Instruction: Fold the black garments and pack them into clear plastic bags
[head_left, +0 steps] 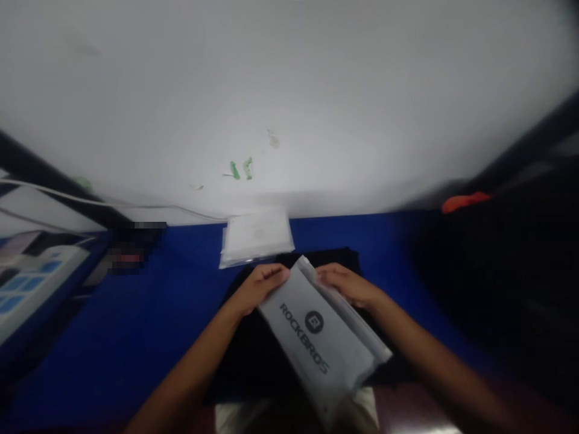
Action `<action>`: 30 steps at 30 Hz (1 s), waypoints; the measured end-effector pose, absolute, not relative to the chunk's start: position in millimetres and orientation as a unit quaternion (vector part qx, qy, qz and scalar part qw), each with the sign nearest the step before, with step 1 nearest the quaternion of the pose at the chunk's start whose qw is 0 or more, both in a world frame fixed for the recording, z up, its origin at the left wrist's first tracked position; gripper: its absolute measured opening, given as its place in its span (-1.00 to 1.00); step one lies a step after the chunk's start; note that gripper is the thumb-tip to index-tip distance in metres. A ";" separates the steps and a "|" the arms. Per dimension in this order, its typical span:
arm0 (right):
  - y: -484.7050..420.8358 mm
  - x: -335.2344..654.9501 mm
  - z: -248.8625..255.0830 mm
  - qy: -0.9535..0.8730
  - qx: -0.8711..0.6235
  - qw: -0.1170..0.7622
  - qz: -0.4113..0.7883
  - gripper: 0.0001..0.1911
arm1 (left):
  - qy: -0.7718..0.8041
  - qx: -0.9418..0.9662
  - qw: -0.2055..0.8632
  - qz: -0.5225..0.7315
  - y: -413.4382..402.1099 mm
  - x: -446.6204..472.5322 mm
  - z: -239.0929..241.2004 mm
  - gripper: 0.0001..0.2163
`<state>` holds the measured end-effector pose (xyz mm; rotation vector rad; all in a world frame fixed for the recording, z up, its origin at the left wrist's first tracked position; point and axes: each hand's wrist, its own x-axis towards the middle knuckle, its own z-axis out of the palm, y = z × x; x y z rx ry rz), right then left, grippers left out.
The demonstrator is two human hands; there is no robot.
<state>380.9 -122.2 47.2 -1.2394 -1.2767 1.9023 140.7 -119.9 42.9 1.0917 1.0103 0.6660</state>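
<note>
A frosted plastic zip bag (298, 337) printed with a round logo and ROCKBROS is held up at a slant in both hands. My left hand (260, 286) pinches its upper left edge, thumb on the front face. Along the strip at its upper right edge, my right hand (348, 283) grips the bag with the fingers partly behind it. Whether anything lies inside the bag I cannot tell. Beneath the bag spreads a folded black cloth-like item (253, 343). Just beyond my hands rests a stack of clear and white plastic bags (257, 235).
The table has a blue cover (181, 313) and meets a white wall (316, 108). A white cable (149, 206) runs along the wall. At left lies a pale panel with blue squares (27, 283). A dark mass fills the right side, with an orange item (465, 202) on it.
</note>
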 end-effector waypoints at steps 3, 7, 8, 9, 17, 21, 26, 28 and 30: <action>-122.5 374.6 44.9 -0.519 -0.434 0.247 0.694 -0.71 | 0.443 0.565 0.654 0.236 -123.9 143.5 46.6 -0.66; -123.9 369.5 46.5 -0.588 -0.427 0.307 0.615 -0.66 | 0.415 0.633 0.621 0.202 -128.3 150.1 47.4 -0.65; -124.6 368.3 47.1 -0.603 -0.425 0.319 0.595 -0.65 | 0.411 0.645 0.613 0.201 -129.3 151.6 47.4 -0.66; -125.2 367.5 47.7 -0.614 -0.422 0.326 0.582 -0.64 | 0.407 0.654 0.605 0.201 -130.0 152.6 47.5 -0.66; -122.6 386.8 59.6 -0.656 -0.384 0.228 0.609 -0.69 | 0.477 0.637 0.532 0.290 -113.6 114.6 60.5 -0.68; -116.7 406.8 70.0 -0.643 -0.357 0.144 0.662 -0.74 | 0.527 0.562 0.540 0.340 -103.9 88.1 64.2 -0.67; -112.5 420.7 75.9 -0.615 -0.317 0.059 0.719 -0.74 | 0.524 0.564 0.539 0.343 -106.3 86.8 69.1 -0.68; -112.4 422.6 75.5 -0.609 -0.303 0.039 0.732 -0.74 | 0.518 0.579 0.526 0.346 -108.2 88.4 70.9 -0.69; -112.6 422.8 74.6 -0.606 -0.293 0.028 0.739 -0.74 | 0.515 0.584 0.525 0.344 -108.9 88.1 71.4 -0.70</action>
